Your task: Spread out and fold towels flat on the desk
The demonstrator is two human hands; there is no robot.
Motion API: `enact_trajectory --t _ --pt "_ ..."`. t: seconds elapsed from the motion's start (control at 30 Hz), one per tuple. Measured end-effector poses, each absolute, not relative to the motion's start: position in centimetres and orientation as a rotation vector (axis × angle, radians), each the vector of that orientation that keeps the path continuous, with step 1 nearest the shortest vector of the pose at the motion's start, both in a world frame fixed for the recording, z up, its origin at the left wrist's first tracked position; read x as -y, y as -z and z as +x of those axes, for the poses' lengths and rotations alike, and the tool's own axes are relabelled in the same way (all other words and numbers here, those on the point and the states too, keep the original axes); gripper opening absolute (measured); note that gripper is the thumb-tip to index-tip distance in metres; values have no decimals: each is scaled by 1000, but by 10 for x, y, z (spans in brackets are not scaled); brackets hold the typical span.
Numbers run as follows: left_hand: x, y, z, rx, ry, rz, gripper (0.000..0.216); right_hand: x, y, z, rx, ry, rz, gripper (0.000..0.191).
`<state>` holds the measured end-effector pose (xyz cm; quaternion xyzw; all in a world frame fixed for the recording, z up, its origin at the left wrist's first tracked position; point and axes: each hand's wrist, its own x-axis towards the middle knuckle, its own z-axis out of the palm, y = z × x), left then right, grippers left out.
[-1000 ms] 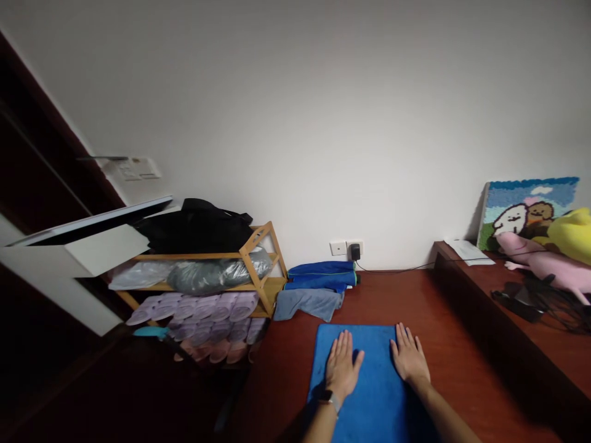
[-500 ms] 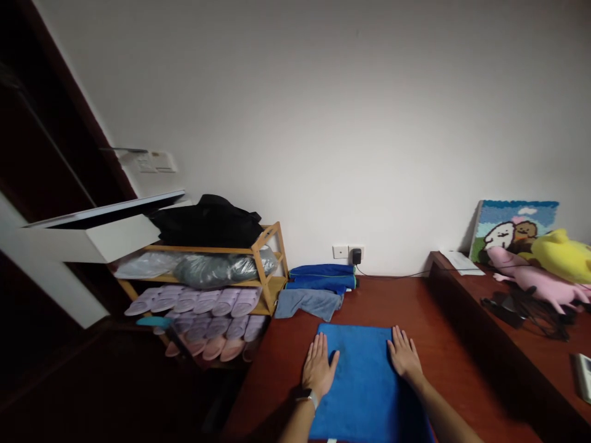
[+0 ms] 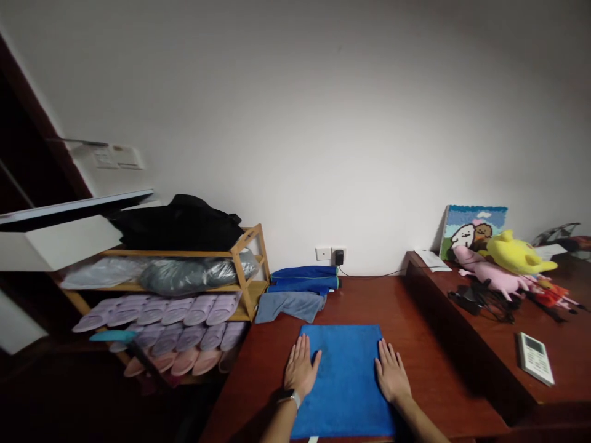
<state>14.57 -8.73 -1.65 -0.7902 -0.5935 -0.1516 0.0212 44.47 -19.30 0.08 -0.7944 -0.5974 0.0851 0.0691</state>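
A bright blue towel (image 3: 344, 381) lies flat on the reddish-brown wooden table, with a small white tag at its near edge. My left hand (image 3: 301, 368) rests flat along the towel's left edge, fingers stretched forward and thumb out over the cloth. Along the right edge lies my right hand (image 3: 391, 371), palm down with the fingers extended and the thumb touching the cloth. Neither hand grips anything. Behind the towel are a grey-blue cloth (image 3: 290, 306) and some folded dark blue cloths (image 3: 302, 280).
A wooden shoe rack (image 3: 252, 271) with several slippers and a black bag (image 3: 180, 224) stands left. To the right, a raised desk holds plush toys (image 3: 517, 253), a white remote-like device (image 3: 535, 358) and cables. A black plug (image 3: 339, 257) sits in the wall socket.
The view has turned right, so everything sits further left. My right hand has slid slightly nearer along the towel's edge, and the towel's near right part now lies flatter.
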Motion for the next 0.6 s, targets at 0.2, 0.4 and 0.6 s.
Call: enact_trajectory --t 0.2,0.4,0.6 --pt "86 13 142 1812 406 -2449 75 193 -9 445 1804 -325 -2360 69" --pt "93 -16 169 1688 391 -2543 74 194 -15 444 1797 -339 -2351 68" --pt "137 -24 263 1317 448 -2966 69 197 -13 445 1859 -318 -2373 68"
